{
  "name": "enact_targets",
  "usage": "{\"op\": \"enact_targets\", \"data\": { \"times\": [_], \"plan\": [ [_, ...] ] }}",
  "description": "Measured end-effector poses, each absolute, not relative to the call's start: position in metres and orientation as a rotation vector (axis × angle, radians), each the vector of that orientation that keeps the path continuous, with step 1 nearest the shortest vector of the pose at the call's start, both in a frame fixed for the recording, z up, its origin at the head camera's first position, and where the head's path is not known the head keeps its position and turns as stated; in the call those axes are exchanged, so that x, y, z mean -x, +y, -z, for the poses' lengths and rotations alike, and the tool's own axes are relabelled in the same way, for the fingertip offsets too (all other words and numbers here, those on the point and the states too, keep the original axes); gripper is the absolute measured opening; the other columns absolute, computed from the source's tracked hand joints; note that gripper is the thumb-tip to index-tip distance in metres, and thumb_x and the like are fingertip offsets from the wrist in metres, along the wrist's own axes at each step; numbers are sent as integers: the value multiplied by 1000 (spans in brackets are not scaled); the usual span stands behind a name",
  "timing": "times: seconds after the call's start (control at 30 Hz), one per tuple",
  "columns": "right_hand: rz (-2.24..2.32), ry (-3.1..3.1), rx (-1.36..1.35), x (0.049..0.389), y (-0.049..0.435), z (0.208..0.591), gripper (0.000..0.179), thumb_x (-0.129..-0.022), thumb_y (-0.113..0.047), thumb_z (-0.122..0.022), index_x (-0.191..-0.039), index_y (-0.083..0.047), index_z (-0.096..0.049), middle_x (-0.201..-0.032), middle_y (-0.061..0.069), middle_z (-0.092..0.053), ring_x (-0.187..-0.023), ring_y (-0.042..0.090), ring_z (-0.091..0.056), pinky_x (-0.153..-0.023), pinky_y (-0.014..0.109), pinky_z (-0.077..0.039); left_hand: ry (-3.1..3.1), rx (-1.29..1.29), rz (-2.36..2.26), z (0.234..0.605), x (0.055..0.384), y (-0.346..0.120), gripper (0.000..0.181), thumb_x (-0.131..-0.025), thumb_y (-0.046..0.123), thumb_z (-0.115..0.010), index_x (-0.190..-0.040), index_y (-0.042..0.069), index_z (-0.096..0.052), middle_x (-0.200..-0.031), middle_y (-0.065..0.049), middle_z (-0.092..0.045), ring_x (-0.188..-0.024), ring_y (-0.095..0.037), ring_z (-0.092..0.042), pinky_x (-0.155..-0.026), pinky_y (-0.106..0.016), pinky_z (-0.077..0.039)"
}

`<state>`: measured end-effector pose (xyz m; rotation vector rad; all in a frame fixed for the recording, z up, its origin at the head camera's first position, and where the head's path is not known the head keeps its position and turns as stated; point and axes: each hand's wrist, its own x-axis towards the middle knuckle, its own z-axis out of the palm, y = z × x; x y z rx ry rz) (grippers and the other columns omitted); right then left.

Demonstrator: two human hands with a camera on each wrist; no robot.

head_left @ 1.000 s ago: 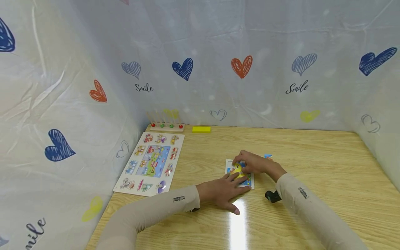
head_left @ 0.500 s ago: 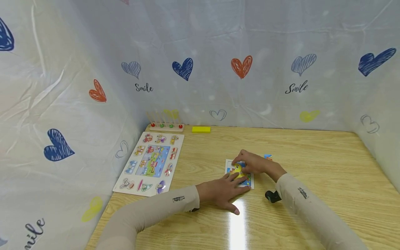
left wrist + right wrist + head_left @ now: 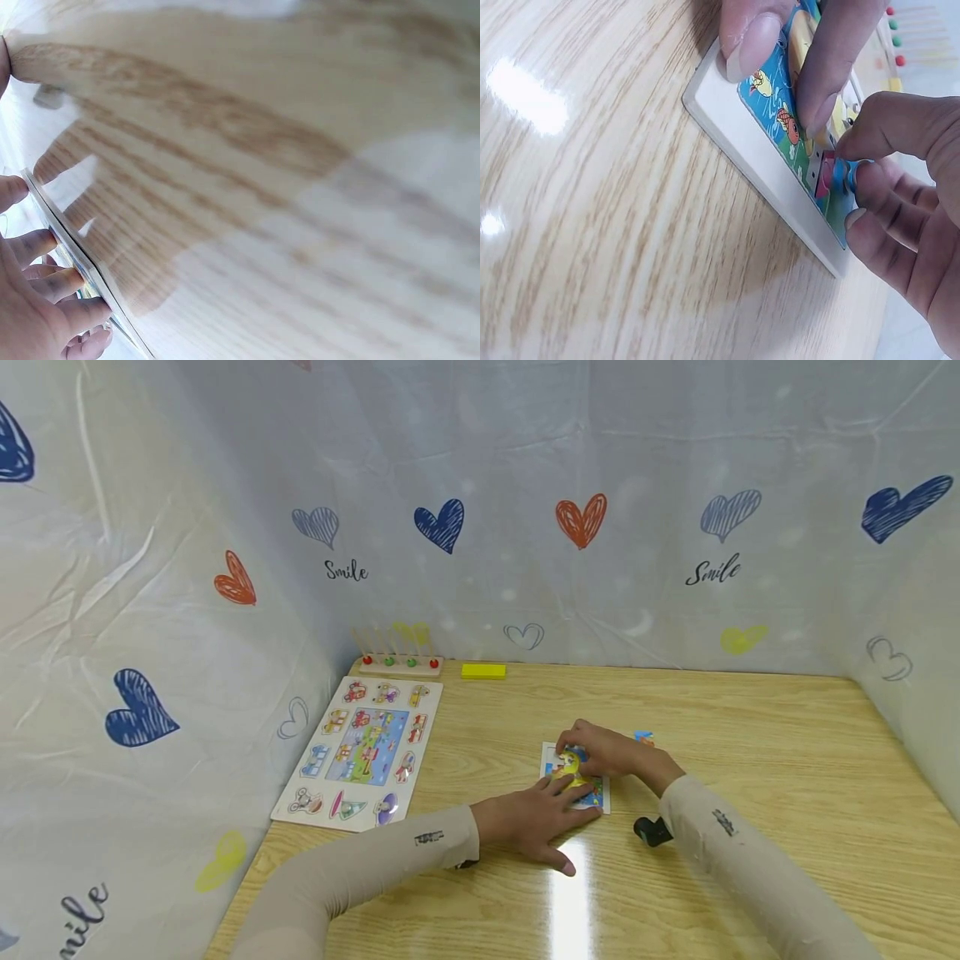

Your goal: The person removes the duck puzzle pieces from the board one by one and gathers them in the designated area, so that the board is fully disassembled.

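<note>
A small picture puzzle with a white frame (image 3: 746,146) lies on the table, showing a yellow figure (image 3: 567,769) on a blue and green scene. My left hand (image 3: 536,818) rests on its near side with fingers spread and straight. At the far right part of the puzzle, my right hand (image 3: 607,750) pinches a small blue puzzle piece (image 3: 845,176) between thumb and fingers, seen in the right wrist view. Those fingers hide part of the picture. Just beyond the right wrist lies a loose blue and orange puzzle piece (image 3: 643,737).
To the left lies a large white peg board (image 3: 431,702) with vehicle and other pictures. Behind it stands a wooden peg rack (image 3: 401,667) with red and green beads, beside a yellow block (image 3: 483,671). Cloth walls with hearts (image 3: 438,525) enclose the table's back and sides.
The right hand and forearm have shifted very slightly left. A pale patch now shows on the yellow figure's face near the right fingers. The left hand has stayed put.
</note>
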<state>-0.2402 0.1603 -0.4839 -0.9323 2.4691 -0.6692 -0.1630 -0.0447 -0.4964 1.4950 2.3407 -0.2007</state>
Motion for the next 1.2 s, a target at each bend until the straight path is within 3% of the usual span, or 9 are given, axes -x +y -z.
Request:
{"op": "enact_targets", "data": {
  "times": [0.23, 0.37, 0.67, 1.2],
  "plan": [
    [648, 2484, 941, 241, 162, 482, 45, -87, 0, -68, -130, -12, -61, -116, 12, -58, -104, 25, -59, -90, 45, -51, 2336, -1493, 193, 496, 163, -45, 92, -92, 79, -37, -163, 30, -6, -171, -6, 0, -156, -36, -7, -122, -54, -20],
    [690, 2479, 900, 242, 162, 484, 47, -93, -6, -68, -138, -7, -55, -122, 14, -59, -105, 26, -60, -90, 45, -51, 2336, -1499, 192, 496, 163, -45, 92, -92, 79, -37, -163, 30, -7, -171, -5, -1, -156, -35, -7, -122, -54, -22],
    [771, 2501, 908, 242, 164, 491, 22, -97, -13, -68, -119, -11, -66, -115, 10, -67, -107, 28, -63, -92, 50, -52, 2343, -1494, 202, 494, 162, -45, 91, -92, 79, -36, -163, 30, -8, -170, -6, -4, -156, -35, -6, -121, -54, -23],
    [879, 2512, 929, 241, 166, 492, 24, -96, -15, -70, -119, -12, -65, -104, 6, -67, -86, 15, -61, -80, 38, -52, 2350, -1521, 240, 494, 162, -45, 91, -92, 80, -34, -163, 30, -8, -170, -6, -5, -156, -34, -8, -120, -53, -26]
  ]
}}
